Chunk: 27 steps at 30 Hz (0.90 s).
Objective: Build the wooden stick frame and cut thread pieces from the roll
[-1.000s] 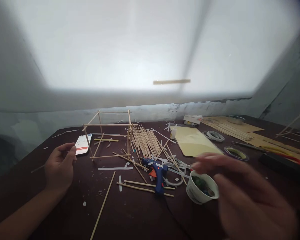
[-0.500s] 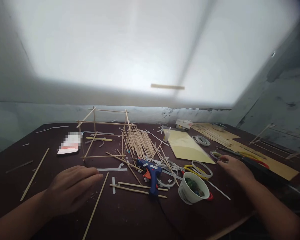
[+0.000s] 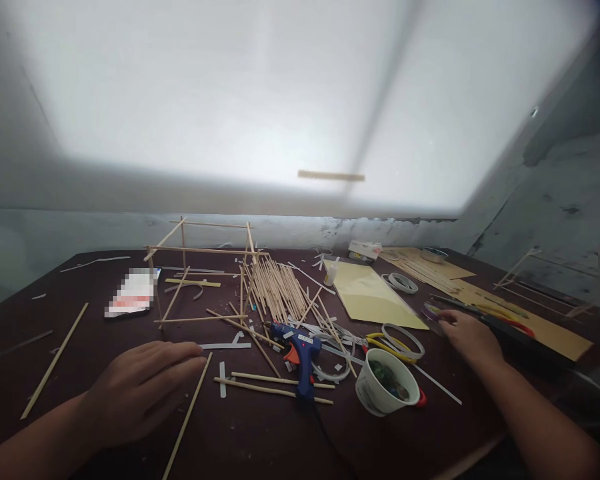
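Two hands, head view: bare, over the dark worktop [image 3: 260, 447], forearms cut off toward the lower corners.
Left hand [image 3: 145, 387]: fingers pressed together, tips just beside a white strip [image 3: 227, 346] and a loose stick [image 3: 187, 417]; palm hidden, so cannot tell whether anything is held.
Right hand [image 3: 470, 337]: fingers bunched at the rim of the tape roll; cannot tell whether pinching it or only touching.
Tape roll [image 3: 431, 309]: beyond the cup, toward the right of the worktop, partly covered by fingertips.
White cup [image 3: 366, 393]: upright, holding glossy green pieces [image 3: 389, 379], exact kind hard to make out.
Red handle tip [image 3: 421, 399]: poking out beside the cup, partly hidden behind it.
Far dish [image 3: 434, 255]: contents too small to tell.
Phone [image 3: 133, 292]: screen pixelated, unreadable.
Glue gun [image 3: 306, 360]: left of the cup, cord fading into dark.
Right-hand stick frame [image 3: 517, 268]: dim, with a pixelated patch near one end.
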Available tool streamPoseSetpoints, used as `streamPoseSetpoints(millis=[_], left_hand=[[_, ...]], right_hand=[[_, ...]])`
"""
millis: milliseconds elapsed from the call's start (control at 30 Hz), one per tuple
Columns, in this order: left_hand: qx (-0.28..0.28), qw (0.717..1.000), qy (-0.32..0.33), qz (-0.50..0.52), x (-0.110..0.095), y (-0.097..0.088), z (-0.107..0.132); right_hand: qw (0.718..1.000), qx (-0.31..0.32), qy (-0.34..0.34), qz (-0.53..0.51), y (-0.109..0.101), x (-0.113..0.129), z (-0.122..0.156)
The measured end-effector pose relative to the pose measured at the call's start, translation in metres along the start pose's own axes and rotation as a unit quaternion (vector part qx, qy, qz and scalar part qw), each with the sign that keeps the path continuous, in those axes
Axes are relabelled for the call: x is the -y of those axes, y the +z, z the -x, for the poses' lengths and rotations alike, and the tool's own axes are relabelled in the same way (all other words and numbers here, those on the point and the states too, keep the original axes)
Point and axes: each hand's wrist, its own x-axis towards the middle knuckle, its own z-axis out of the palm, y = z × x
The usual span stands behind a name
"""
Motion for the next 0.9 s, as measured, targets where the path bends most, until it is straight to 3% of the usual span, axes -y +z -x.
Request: streamPoseSetpoints(millis=[300, 567, 800, 900], left_hand=[[-0.007, 0.998, -0.046, 0.038, -0.006, 0.012, -0.001], [0.003, 1.0, -0.029, 0.005, -0.002, 0.011, 0.0], [-0.007, 1.0, -0.003, -0.026, 0.007, 0.009, -0.001], [-0.053, 0.996, -0.077, 0.006, 0.004, 0.011, -0.004]], right_hand=[[0.978, -0.196, 0.021, -0.071, -0.01, 0.02, 0.011], [0.934, -0.267, -0.056, -0.231, -0.023, 0.084, 0.051], [0.881, -0.18, -0.176, -0.399, -0.064, 0.168, 0.146], [0.851, -0.065, -0.211, -0.476, -0.064, 0.201, 0.196]])
